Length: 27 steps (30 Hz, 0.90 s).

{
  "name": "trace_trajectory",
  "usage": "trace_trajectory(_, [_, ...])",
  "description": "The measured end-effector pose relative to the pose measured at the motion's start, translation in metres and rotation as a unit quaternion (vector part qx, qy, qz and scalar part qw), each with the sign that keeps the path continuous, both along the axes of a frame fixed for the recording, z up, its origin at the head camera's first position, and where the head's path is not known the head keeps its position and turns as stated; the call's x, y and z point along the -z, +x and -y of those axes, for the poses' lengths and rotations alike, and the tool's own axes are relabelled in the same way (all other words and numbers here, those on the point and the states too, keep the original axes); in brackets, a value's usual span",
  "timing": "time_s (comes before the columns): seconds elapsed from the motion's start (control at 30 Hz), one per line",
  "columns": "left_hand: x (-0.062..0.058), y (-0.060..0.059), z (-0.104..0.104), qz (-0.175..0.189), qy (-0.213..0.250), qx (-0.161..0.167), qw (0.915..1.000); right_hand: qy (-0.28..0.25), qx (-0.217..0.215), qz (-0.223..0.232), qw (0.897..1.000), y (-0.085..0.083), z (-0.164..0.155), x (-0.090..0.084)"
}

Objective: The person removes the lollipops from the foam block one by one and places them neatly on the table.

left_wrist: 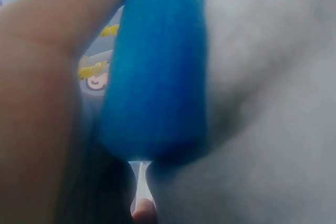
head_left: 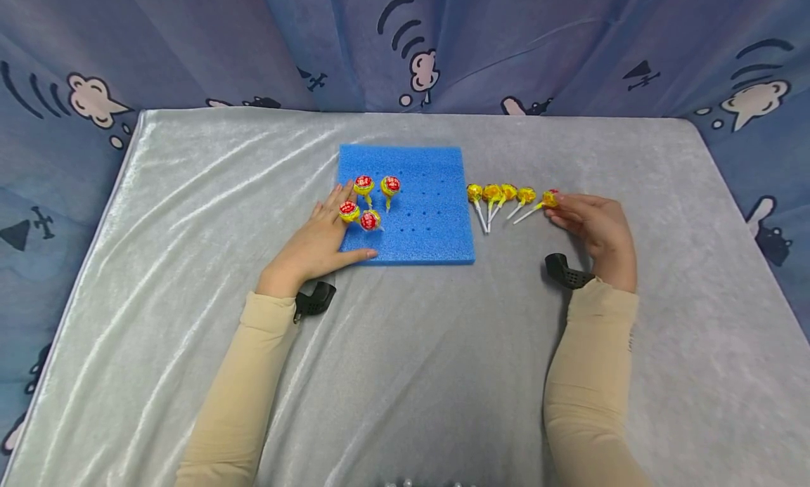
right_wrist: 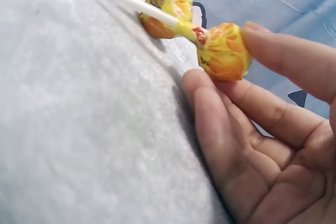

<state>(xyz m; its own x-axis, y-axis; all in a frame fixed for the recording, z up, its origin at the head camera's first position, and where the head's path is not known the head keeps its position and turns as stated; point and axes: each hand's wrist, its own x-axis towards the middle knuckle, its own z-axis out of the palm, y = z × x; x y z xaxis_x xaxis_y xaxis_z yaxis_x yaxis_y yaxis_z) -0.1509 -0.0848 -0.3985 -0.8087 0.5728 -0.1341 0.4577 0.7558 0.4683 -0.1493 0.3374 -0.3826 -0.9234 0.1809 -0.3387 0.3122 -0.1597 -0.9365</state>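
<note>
Pinching a lollipop (right_wrist: 218, 50), the right hand (head_left: 595, 223) has its stick (right_wrist: 131, 3) slanting near-left

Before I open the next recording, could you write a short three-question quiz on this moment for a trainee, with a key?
1. How many lollipops show on the blue foam board?
2. True or false: the left hand touches the board's left side.
3. How does the right hand hold its lollipop: (a) by the stick, (b) by the candy end, (c) flat on the palm?

Key
1. Four.
2. True.
3. b; it pinches the wrapped head, and the white stick juts out free.
</note>
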Motion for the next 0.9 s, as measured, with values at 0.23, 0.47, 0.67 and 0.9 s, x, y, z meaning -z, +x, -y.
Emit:
trace_trajectory(0.23, [0.001, -0.001, 0.0, 0.002, -0.002, -0.001, 1.0, 0.092, 0.002, 0.01, 0.996, -0.002, 0.002, 0.0])
trace_trajectory(0.47, [0.002, -0.001, 0.0, -0.001, -0.005, -0.001, 1.0, 0.202, 0.006, -0.004, 0.979, -0.004, 0.004, 0.002])
trace_trajectory(0.67, [0.002, 0.0, 0.0, -0.002, -0.005, -0.001, 1.0, 0.253, 0.007, -0.016, 0.967, -0.004, 0.009, 0.001])
trace_trajectory(0.9, [0.001, 0.0, 0.0, -0.001, -0.007, -0.002, 1.0, 0.322, 0.019, -0.051, 0.945, -0.011, 0.015, 0.005])
